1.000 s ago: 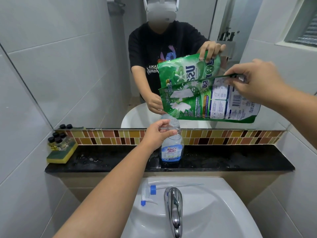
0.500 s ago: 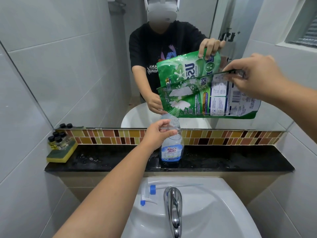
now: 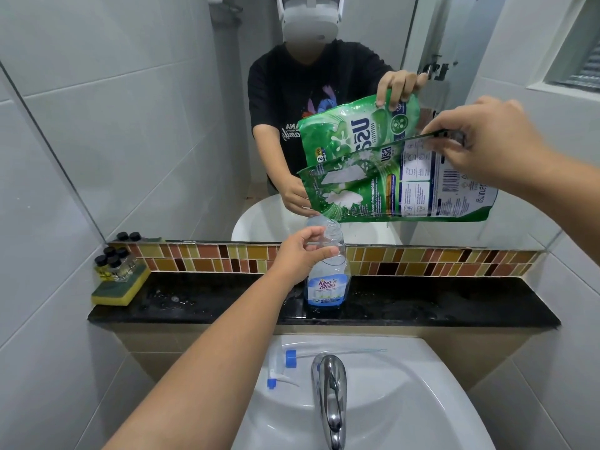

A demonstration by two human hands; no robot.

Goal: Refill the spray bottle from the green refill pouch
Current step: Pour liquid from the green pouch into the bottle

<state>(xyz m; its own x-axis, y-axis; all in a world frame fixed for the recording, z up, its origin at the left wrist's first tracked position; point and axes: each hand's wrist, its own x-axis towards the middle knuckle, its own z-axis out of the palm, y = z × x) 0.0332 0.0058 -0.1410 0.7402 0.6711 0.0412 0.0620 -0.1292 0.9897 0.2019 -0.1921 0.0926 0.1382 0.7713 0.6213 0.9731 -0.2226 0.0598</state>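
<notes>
A clear spray bottle [image 3: 328, 280] with a blue and white label stands uncapped on the black ledge [image 3: 438, 303], a little blue liquid at its bottom. My left hand [image 3: 300, 254] grips its neck and shoulder. My right hand [image 3: 480, 144] pinches the upper edge of the green refill pouch [image 3: 399, 186], which hangs tilted with its lower left corner just above the bottle's mouth. I cannot tell whether liquid is flowing. The bottle's white and blue trigger sprayer head [image 3: 281, 365] lies on the sink rim, its dip tube pointing right.
A white sink [image 3: 406, 401] with a chrome tap [image 3: 329, 394] sits below the ledge. A yellow and green sponge [image 3: 120, 290] carrying several small black-capped bottles [image 3: 112, 259] rests at the ledge's left end. The mirror [image 3: 162, 141] behind reflects a person and the pouch.
My right hand has raised its end of the pouch, tilting it more steeply, so the lower left corner now points down at the bottle's mouth. The left hand and bottle stayed put.
</notes>
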